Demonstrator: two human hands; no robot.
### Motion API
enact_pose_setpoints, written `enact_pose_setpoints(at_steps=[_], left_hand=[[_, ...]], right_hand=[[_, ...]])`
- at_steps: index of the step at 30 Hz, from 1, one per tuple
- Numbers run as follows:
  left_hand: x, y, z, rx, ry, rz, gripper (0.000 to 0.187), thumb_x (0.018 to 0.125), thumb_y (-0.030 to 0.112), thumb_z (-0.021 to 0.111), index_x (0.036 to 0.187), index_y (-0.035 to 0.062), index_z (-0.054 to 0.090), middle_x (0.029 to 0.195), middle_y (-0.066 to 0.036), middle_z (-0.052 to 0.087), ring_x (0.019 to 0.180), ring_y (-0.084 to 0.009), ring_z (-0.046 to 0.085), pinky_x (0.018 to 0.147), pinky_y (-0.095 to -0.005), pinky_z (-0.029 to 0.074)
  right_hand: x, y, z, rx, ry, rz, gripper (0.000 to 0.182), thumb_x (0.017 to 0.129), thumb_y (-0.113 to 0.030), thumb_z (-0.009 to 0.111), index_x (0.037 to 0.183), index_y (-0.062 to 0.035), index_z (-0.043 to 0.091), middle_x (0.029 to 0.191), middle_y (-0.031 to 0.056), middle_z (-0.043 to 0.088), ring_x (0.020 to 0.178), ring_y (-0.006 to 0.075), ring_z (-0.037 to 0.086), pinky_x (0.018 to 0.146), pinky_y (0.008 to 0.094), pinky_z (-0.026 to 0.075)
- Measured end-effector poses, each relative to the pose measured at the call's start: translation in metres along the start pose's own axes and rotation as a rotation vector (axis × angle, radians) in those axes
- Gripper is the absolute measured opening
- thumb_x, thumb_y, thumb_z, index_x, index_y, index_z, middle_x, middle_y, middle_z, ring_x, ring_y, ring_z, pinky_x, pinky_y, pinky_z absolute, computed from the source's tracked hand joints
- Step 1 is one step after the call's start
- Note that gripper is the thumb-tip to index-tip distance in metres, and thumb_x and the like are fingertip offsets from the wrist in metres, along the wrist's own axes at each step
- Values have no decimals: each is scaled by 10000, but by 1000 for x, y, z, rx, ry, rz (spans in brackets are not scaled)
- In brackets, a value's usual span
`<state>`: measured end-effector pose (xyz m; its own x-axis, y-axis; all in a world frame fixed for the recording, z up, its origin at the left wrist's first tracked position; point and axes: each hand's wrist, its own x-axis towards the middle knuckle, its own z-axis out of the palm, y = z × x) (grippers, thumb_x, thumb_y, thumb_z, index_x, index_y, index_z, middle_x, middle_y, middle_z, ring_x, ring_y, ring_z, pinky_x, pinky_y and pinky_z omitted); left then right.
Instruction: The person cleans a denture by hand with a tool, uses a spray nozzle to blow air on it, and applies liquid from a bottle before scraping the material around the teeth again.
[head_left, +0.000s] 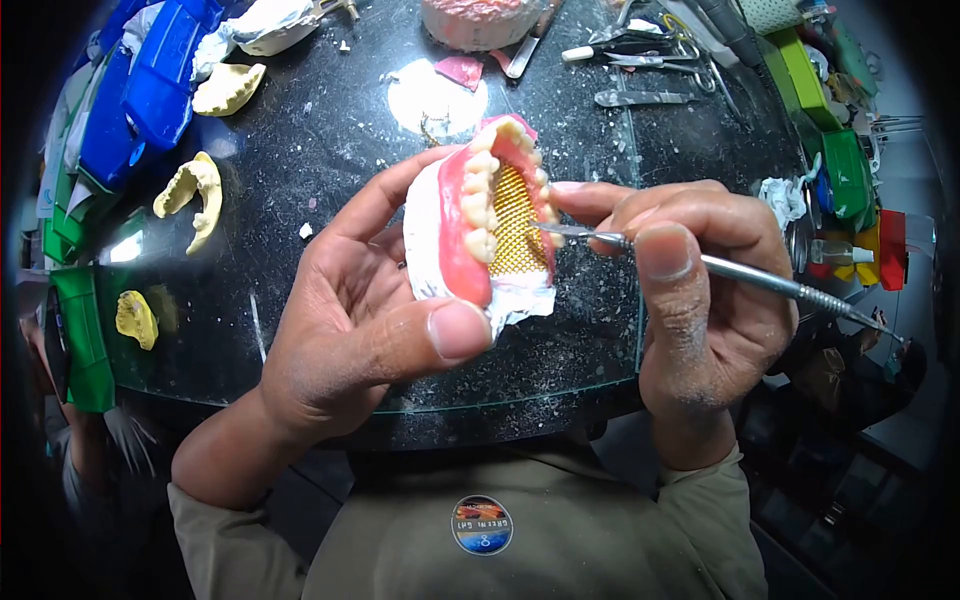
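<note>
My left hand point(350, 290) is wrapped round a white plaster dental model point(425, 235), with its thumb at the lower edge. On the model sits a denture with pink wax gums point(457, 215) and a row of cream teeth point(478, 190). Gold-coloured mesh point(510, 225) lines the inside of the arch. My right hand point(700, 270) pinches a metal wax carver point(760, 277) between thumb and fingers. The carver's blade points left, over the mesh near the inner side of the right-hand teeth; whether it touches cannot be told. My right fingertips are close to the model's right side.
Yellow plaster casts point(190, 200) and a blue bin point(160, 80) are at the left. A pink-topped model point(478, 22) stands at the back, near a pink wax scrap point(460, 70). Scissors point(665, 62) and other tools lie back right. White crumbs litter the dark table point(560, 375).
</note>
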<state>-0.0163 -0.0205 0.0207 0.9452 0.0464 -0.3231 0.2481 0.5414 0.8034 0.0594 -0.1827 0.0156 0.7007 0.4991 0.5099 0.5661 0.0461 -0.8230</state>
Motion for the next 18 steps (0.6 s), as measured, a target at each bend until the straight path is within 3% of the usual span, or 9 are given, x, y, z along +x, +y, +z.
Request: enact_pose_setpoints(at_steps=[18], left_hand=[[0, -3, -3, -19, 6, 26, 996, 554, 344, 739, 1322, -48, 239, 1254, -190, 416, 1182, -283, 437, 1021, -405, 333]], right_hand=[[0, 3, 3, 11, -8, -22, 143, 888, -117, 497, 871, 24, 479, 743, 132, 551, 715, 196, 596, 748, 470, 532]])
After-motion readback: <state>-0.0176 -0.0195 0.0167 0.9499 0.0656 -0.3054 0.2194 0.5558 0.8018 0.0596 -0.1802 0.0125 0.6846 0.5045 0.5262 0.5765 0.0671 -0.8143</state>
